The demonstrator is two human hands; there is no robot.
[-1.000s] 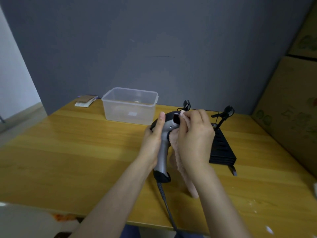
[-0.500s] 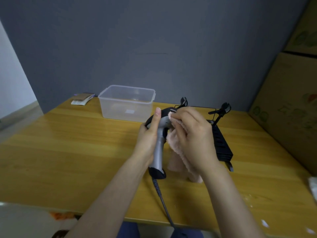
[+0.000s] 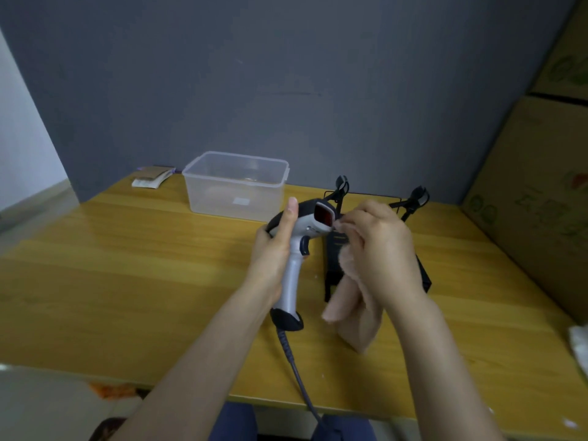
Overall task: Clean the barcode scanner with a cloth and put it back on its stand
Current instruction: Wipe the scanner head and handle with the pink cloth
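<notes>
Writing: none readable; the small white label on the clear tub [image 3: 237, 189] is too blurred.
Scanner [image 3: 297, 249]: one, frame centre, upright above the desk [image 3: 127, 281].
Left hand [image 3: 275, 249]: grip clenched round its handle.
Right hand [image 3: 378, 249]: grip pinching one pink cloth [image 3: 353, 310], just right of the red window.
Stand [image 3: 335, 249]: one, behind the hands.
Cardboard boxes [image 3: 541, 186]: two, right edge.

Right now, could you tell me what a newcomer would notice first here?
At centre, the left hand grips a grey-and-black corded barcode scanner upright, red window exposed. The right hand holds a pale pink fluffy cloth beside it. Behind them a clear plastic tub sits on the yellow wooden table.
</notes>
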